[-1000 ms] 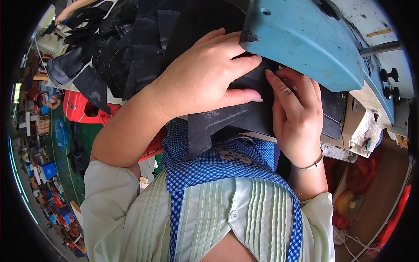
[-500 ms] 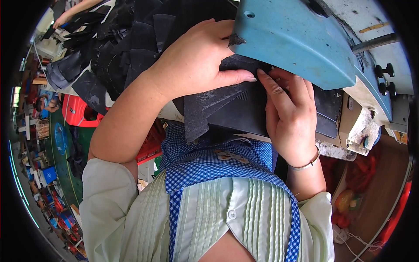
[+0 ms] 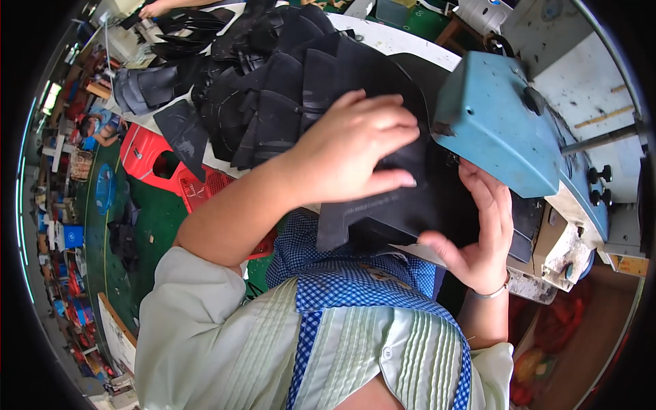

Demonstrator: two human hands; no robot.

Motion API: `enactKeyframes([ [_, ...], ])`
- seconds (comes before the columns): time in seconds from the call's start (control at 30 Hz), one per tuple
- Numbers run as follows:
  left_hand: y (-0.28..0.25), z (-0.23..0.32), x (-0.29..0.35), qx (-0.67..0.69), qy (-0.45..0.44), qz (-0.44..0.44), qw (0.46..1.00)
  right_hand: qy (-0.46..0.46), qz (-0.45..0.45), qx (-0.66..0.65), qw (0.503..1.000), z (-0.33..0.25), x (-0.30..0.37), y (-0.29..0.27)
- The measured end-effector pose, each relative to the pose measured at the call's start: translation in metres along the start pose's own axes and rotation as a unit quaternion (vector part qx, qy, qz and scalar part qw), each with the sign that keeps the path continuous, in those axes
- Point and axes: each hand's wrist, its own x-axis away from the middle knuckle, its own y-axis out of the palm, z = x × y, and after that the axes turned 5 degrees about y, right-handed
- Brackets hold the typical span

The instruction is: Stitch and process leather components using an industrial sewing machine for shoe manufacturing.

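A flat black cut piece [image 3: 410, 208], with an angled end on its left, lies in front of a machine with a blue cover [image 3: 506, 123]. Over the upper left of that piece is my left hand [image 3: 369, 143], fingers apart and nothing gripped. My right hand [image 3: 485, 232] is at the piece's right side, below the cover, its thumb spread wide from the fingers. Its fingertips reach to the cover's lower edge. The machine's working part beneath the cover is mostly hidden.
Many overlapping black pieces [image 3: 273, 102] cover the white table [image 3: 396, 37] to the left and behind. Black knobs [image 3: 600, 184] stick out of the machine on the right. A red plastic chair [image 3: 147, 160] stands left of the table. Another person's hand [image 3: 156, 8] is at the far left.
My thumbs and fingers were close together at the cover's edge; now both hands are spread and apart. A different-looking black piece lies under them. The view has shifted, showing more of the table behind.
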Motion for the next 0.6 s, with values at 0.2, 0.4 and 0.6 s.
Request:
enactKeyframes([
  [0.2,-0.010,0.020,0.053,0.195,-0.024,0.076,0.978,-0.084,-0.222,0.175,0.956,-0.032,-0.008,0.014],
  [0.4,-0.007,-0.024,0.116,0.335,-0.316,0.391,0.797,-0.281,-0.008,0.118,0.952,-0.032,0.020,0.054],
  [0.6,0.057,-0.094,0.133,0.049,-0.479,0.282,0.830,-0.246,-0.126,0.173,0.945,0.017,0.054,0.092],
])
